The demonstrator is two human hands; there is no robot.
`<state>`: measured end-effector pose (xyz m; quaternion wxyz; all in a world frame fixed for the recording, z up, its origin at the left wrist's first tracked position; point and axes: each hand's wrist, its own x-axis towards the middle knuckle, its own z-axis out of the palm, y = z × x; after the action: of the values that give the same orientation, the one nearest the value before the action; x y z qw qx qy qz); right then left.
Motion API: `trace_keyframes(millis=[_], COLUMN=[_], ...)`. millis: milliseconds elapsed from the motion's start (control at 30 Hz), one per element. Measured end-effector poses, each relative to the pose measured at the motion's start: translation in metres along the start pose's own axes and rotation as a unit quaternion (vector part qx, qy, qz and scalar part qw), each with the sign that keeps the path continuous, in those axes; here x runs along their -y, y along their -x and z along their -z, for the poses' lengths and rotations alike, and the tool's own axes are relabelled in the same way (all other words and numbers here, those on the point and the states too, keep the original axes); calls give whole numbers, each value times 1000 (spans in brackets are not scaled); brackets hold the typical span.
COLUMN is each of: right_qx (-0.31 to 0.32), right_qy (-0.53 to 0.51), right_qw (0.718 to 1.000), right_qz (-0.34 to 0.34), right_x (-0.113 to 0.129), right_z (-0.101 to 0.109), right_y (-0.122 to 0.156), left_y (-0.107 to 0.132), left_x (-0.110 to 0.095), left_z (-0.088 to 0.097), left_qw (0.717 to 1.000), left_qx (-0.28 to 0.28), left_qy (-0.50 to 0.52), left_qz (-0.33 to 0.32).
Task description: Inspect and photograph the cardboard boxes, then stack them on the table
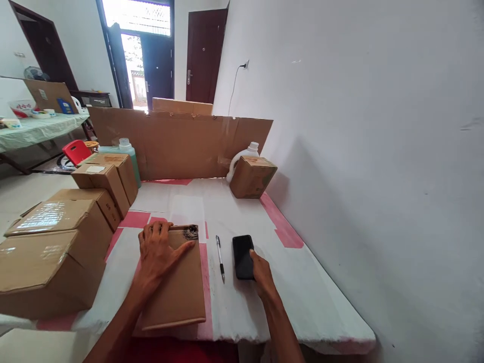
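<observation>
A flat piece of brown cardboard lies on the table in front of me, with a black scribble at its far right corner. My left hand rests on its far left part, thumb stretched across the surface and the other fingers near the far edge, partly bent. To the right, my right hand grips a black smartphone by its right side, thumb on top; the fingers beneath are hidden. Between cardboard and phone lies a pen with a clear barrel and black grip, touched by neither hand.
Several cardboard boxes line the table's left side, a green-blue jug behind them. Another box and a white jug stand at the far right. A cardboard panel closes the back; a white wall runs along the right.
</observation>
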<state>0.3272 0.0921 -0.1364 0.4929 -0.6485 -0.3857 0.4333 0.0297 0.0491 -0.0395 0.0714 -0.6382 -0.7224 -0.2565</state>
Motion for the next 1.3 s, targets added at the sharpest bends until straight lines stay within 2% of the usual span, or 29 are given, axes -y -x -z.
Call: trace_keyframes(millis=[133,233,400,500,533,567,633,667,700,767,833,867,967,1067,1133,1200,1300], right_qx=[-50,-62,-78,-79,-49,10,180,265,319,346,321,312,298,261,249,251,271], right_qy=[192,289,366,375,360,337,268,235,204,149,111,104,108,86,58,28,4], right_qw=[980,955,922,905,902,899,880,861,849,858,884,893,911,925,926,927,932], right_qz=[14,40,96,187,232,280,349,366,369,350,322,308,263,263,279,277,240], right_x=[-22,-28,-27,-36,-44,-53,-75,-85,-93,-99,-88,-77,-26,29,54,62,53], right_z=[15,22,26,17,10,2,-19,-30,-40,-55,-60,-59,-48,-44,-52,-67,-95], right_y=[-6,-3,2,11,17,25,46,58,70,91,103,107,112,113,110,104,90], left_y=[-13,-20,-26,-19,-11,0,34,55,77,117,141,145,131,104,89,79,70], left_x=[4,9,31,56,65,73,87,92,95,98,96,94,85,77,75,73,69], left_z=[-14,-29,-39,-34,-33,-32,-36,-40,-46,-57,-61,-57,-28,8,19,15,-7], left_qw=[998,993,983,974,968,963,950,943,929,901,882,872,848,862,884,898,891], left_qx=[50,64,36,-14,-33,-48,-50,-35,-1,61,83,95,120,102,68,52,58], left_qy=[30,88,167,214,230,243,279,297,336,391,424,438,472,471,447,423,430], left_qz=[31,50,60,78,92,106,134,143,153,175,188,198,209,155,117,106,135])
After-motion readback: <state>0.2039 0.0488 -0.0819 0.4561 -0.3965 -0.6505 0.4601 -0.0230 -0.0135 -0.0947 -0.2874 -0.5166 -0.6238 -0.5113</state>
